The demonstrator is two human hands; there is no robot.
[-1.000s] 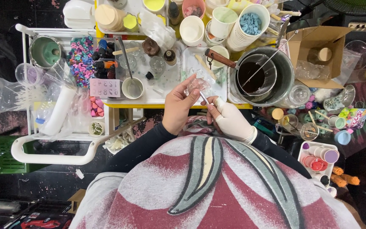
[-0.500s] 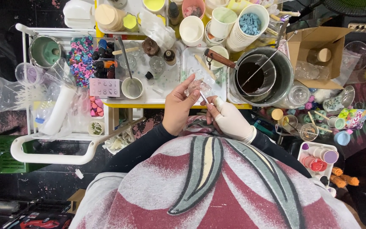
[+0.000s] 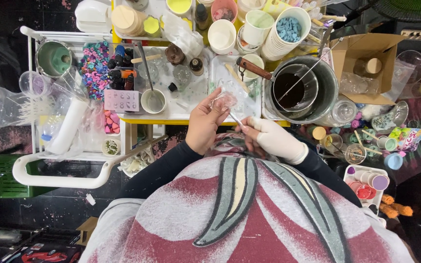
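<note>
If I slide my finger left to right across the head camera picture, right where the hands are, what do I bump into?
White roll → left hand holding a small clear piece → gloved right hand with a thin stick → colourful packet.

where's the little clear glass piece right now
In the head view it sits just left of centre, pinched in the left hand: the clear glass piece is over the table's front edge, left of the big metal pot.

pot: my steel pot (image 3: 328, 92) holds dark liquid
cup: blue pieces fill a white cup (image 3: 288, 30)
box: cardboard box (image 3: 366, 48) beside the pot
</note>
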